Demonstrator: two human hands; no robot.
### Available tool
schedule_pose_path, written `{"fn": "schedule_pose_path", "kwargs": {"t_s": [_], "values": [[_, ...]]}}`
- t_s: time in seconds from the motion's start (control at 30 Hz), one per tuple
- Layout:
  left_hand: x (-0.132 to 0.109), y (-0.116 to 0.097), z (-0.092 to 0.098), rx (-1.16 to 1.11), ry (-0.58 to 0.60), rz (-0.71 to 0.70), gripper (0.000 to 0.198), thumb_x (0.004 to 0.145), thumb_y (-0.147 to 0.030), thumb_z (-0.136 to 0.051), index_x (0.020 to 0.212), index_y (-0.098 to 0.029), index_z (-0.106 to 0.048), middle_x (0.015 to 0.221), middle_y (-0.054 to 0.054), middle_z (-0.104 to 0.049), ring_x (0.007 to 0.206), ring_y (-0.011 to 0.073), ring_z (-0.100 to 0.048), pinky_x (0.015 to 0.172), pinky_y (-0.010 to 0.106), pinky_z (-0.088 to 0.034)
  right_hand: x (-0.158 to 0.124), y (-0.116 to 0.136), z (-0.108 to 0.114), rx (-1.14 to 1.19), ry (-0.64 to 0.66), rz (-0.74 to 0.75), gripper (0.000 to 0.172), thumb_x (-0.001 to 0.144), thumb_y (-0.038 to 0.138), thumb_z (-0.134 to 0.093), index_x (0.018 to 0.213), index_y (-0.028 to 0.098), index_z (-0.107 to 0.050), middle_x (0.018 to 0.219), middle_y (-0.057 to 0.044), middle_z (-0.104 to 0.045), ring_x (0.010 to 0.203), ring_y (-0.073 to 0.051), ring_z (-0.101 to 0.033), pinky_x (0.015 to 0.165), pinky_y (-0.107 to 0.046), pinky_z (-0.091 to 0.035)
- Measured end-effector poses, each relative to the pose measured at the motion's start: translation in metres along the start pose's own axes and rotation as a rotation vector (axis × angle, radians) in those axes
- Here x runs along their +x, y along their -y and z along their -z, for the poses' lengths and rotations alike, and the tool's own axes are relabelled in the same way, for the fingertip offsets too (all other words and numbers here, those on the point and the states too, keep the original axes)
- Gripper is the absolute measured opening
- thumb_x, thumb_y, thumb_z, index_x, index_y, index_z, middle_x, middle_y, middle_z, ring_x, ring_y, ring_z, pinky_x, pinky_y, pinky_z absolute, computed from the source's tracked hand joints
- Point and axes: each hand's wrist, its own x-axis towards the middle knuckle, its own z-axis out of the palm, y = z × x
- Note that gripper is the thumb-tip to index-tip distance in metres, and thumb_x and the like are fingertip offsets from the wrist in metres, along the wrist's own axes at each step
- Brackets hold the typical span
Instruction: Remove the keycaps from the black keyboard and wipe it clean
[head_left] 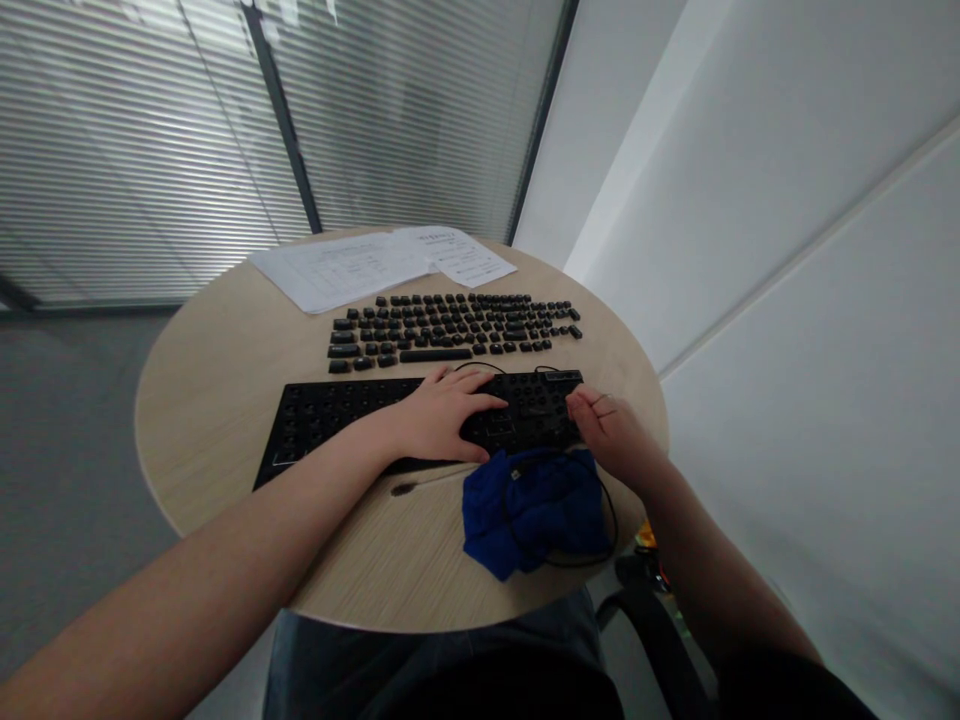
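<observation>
A black keyboard base (330,405) without keycaps lies across the round table. My left hand (442,412) rests on its middle with fingers spread. At the base's right end is my right hand (604,425), its fingers curled together; whatever they may hold is too small to make out. Loose black keycaps (450,325) are laid out in rows behind the base, with a long bar-shaped one (435,355) in front. A crumpled blue cloth (536,510) with a black cable (611,530) over it lies nearest me, beside a thin brush (405,489).
Printed papers (352,265) lie at the back of the round wooden table (202,370). A white wall (787,250) stands to the right, and a black chair armrest (652,630) is below the table's right edge.
</observation>
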Motion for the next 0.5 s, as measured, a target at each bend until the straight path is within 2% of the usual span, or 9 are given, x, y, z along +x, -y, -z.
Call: {"fn": "schedule_pose_path", "kwargs": {"t_s": [0.2,0.3,0.5], "values": [[-0.001,0.004,-0.003,-0.016,-0.017,-0.015,0.084,0.08,-0.055,-0.086,0.155,-0.031,-0.057,0.176,0.018,-0.031,0.162,0.0429,-0.028,0.128,0.07,-0.015,0.001,-0.023,0.0,0.131,0.188,0.194,0.014,0.098,0.037,-0.062,0.096,0.023,-0.065,0.078,0.0,-0.065,0.069,-0.018,-0.058,0.065,-0.031,-0.041],[-0.001,0.004,-0.003,-0.022,-0.012,-0.012,0.084,0.08,-0.055,-0.086,0.156,-0.032,-0.057,0.176,0.017,-0.031,0.162,0.0433,-0.028,0.128,0.07,-0.015,-0.002,-0.04,-0.005,0.283,0.109,0.199,0.011,0.096,0.034,-0.064,0.096,0.024,-0.066,0.08,-0.001,-0.065,0.071,-0.018,-0.059,0.067,-0.031,-0.043],[-0.001,0.001,0.001,-0.014,0.008,-0.005,0.085,0.081,-0.053,-0.087,0.156,-0.03,-0.056,0.176,0.019,-0.029,0.164,0.0409,-0.024,0.129,0.067,-0.016,-0.012,-0.061,-0.025,0.449,-0.017,0.09,0.012,0.099,0.036,-0.059,0.097,0.025,-0.061,0.073,0.002,-0.057,0.064,-0.017,-0.052,0.06,-0.029,-0.041]]}}
